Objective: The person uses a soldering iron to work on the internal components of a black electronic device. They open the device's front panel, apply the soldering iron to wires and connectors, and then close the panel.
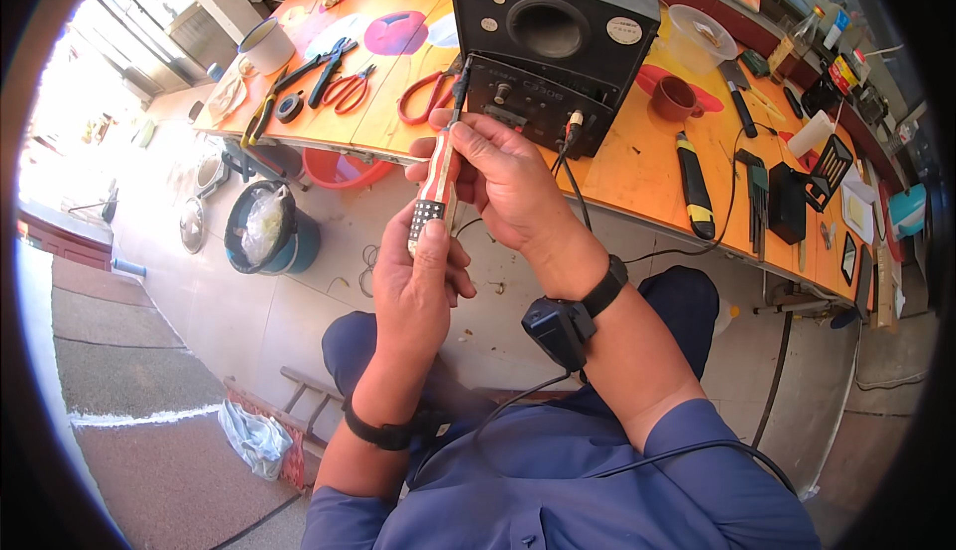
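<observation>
While both hands meet at the centre of the frame, they share one tool: a screwdriver with a red-and-cream striped handle and a dark checkered grip band [434,192]. The left hand [418,286] is wrapped round the lower end of the handle, thumb pressed on the checkered band; the right hand [503,177] is closed over the upper part, fingers pinched near where the dark shaft [460,82] leaves the handle. The shaft points up toward the black boxy speaker cabinet with a round port [553,37], standing at the near edge of the orange wooden table [637,167] in the upper middle — whether the tip touches it I cannot tell.

The tool looks light and stiff, its plastic handle smooth, so the textured band is likely the surest place to hold it.

Red-handled scissors [349,87] and dark pliers [324,67] lie on the table at upper left — well apart from the hands.
</observation>
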Demonstrator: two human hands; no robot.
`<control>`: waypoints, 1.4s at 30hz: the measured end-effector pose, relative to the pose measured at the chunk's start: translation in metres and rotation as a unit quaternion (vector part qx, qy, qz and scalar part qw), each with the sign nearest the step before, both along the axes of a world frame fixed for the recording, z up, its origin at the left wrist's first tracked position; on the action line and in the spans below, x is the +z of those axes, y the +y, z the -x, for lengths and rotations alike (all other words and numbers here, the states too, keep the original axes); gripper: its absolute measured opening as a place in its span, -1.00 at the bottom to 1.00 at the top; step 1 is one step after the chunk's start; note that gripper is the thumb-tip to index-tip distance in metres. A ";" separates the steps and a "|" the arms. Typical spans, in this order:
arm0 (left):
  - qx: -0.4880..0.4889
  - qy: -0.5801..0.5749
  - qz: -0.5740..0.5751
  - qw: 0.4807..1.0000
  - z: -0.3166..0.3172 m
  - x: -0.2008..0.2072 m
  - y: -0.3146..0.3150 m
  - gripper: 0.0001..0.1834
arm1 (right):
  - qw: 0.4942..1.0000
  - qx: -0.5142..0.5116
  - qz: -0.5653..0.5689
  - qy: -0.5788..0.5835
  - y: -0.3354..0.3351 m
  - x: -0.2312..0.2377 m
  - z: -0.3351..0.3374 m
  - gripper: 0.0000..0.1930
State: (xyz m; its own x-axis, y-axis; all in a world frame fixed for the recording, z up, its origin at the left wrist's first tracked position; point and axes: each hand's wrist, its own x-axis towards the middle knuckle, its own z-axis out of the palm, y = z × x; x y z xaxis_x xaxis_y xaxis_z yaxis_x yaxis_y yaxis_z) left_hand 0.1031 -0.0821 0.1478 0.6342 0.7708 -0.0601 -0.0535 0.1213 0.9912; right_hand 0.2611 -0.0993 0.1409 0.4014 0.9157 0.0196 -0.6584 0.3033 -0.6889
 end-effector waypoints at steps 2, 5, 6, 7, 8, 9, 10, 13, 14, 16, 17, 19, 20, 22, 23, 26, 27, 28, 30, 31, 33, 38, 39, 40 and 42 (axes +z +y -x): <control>0.003 0.008 0.001 1.000 0.000 0.000 0.000 -0.52 | 1.000 0.002 0.002 -0.002 0.000 0.000 0.000 -0.65; 0.000 0.008 0.001 1.000 0.000 -0.001 0.000 -0.52 | 1.000 0.004 -0.001 -0.001 0.000 -0.001 -0.001 -0.65; -0.001 0.007 0.001 1.000 0.000 -0.001 0.000 -0.52 | 1.000 0.005 -0.001 0.001 0.000 -0.001 -0.001 -0.65; 0.000 0.008 0.000 1.000 0.000 -0.002 0.001 -0.52 | 1.000 0.005 -0.002 0.001 0.000 -0.001 -0.001 -0.65; 0.002 0.009 -0.001 1.000 0.000 -0.002 0.001 -0.52 | 1.000 0.005 -0.002 0.000 0.000 -0.002 0.000 -0.65; 0.004 0.011 0.002 1.000 0.000 -0.003 0.001 -0.52 | 1.000 0.005 -0.002 0.000 0.000 -0.002 0.000 -0.66; 0.004 0.010 -0.002 1.000 0.000 -0.003 0.001 -0.52 | 1.000 0.004 -0.002 0.002 0.000 -0.002 0.000 -0.66; 0.004 0.011 -0.002 1.000 0.000 -0.003 0.001 -0.52 | 1.000 0.003 -0.001 0.002 0.000 -0.002 0.000 -0.66; 0.003 0.011 -0.001 1.000 0.000 -0.003 0.001 -0.52 | 1.000 0.004 0.000 -0.002 0.000 -0.002 0.000 -0.66; 0.005 0.015 0.000 1.000 0.000 -0.003 0.001 -0.52 | 1.000 0.005 0.000 -0.003 0.000 -0.002 -0.001 -0.65; 0.007 0.019 0.001 1.000 0.000 -0.002 0.001 -0.53 | 1.000 0.004 -0.001 0.000 0.000 -0.003 0.000 -0.64; 0.010 0.024 0.000 1.000 0.000 -0.002 0.001 -0.53 | 1.000 0.008 -0.005 0.010 0.001 -0.004 -0.001 -0.64; 0.010 0.024 0.000 1.000 0.000 -0.002 0.001 -0.54 | 1.000 0.012 -0.008 0.017 0.001 -0.004 -0.001 -0.64; 0.011 0.023 -0.001 1.000 -0.001 -0.003 0.002 -0.54 | 0.999 0.018 -0.013 0.030 0.001 -0.005 -0.003 -0.65; 0.012 0.022 -0.002 1.000 -0.001 -0.004 0.002 -0.54 | 0.999 0.022 -0.016 0.036 0.001 -0.005 -0.003 -0.65; 0.021 0.017 -0.016 1.000 -0.002 -0.007 0.002 -0.54 | 0.998 0.029 -0.019 0.052 0.002 -0.007 -0.005 -0.66; 0.021 0.007 -0.022 1.000 -0.002 -0.008 0.001 -0.53 | 0.998 0.032 -0.020 0.057 0.002 -0.007 -0.005 -0.66; 0.025 0.021 -0.035 0.999 -0.003 -0.009 0.001 -0.53 | 0.998 0.032 -0.016 0.055 0.002 -0.007 -0.006 -0.65; 0.029 0.031 -0.058 0.997 -0.003 -0.010 0.001 -0.53 | 0.998 0.035 -0.012 0.051 0.003 -0.008 -0.006 -0.63; 0.031 0.038 -0.068 0.996 -0.003 -0.010 0.001 -0.53 | 0.998 0.035 -0.014 0.054 0.003 -0.008 -0.006 -0.63; 0.033 0.051 -0.080 0.995 -0.003 -0.011 0.001 -0.53 | 0.997 0.037 -0.020 0.059 0.003 -0.009 -0.007 -0.63; 0.052 0.045 -0.100 0.993 -0.003 -0.013 0.001 -0.52 | 0.996 0.046 -0.026 0.069 0.004 -0.010 -0.007 -0.63; 0.057 0.048 -0.110 0.991 -0.003 -0.014 0.001 -0.52 | 0.996 0.049 -0.032 0.073 0.004 -0.009 -0.008 -0.63; 0.064 0.049 -0.136 0.987 -0.003 -0.014 0.002 -0.51 | 0.996 0.048 -0.033 0.073 0.005 -0.009 -0.008 -0.63; 0.071 0.035 -0.188 0.979 -0.004 -0.015 0.005 -0.47 | 0.996 0.044 -0.029 0.075 0.004 -0.007 -0.007 -0.64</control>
